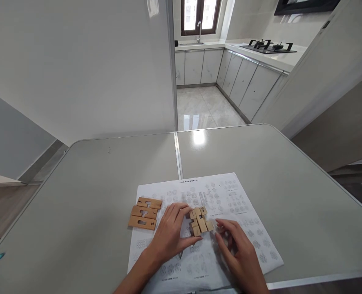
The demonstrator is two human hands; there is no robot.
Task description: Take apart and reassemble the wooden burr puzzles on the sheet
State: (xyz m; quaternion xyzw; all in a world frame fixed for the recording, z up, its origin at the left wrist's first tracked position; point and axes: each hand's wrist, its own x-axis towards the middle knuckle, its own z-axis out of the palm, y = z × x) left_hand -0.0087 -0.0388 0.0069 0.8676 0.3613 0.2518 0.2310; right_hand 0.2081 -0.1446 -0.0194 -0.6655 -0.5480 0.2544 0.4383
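Note:
A light wooden interlocking puzzle (201,223) with a 3 marked on one piece sits over the printed sheet (205,261). My left hand (171,230) grips it from the left, index finger at the far side and thumb at the near side. Just right of the puzzle is my right hand (237,249), with thumb and index finger apart and nothing visible between them. Its other fingers curl underneath and are partly hidden. Left of my left hand, three flat brown wooden pieces (142,213) with cut-out slots and numbers lie side by side at the sheet's left edge.
The sheet, printed with small diagrams, lies on a grey folding table (92,196) with a metal seam (177,151). A small teal object (0,256) is at the far left. Beyond the table stand a white panel (107,69) and a kitchen with a gas stove (268,47).

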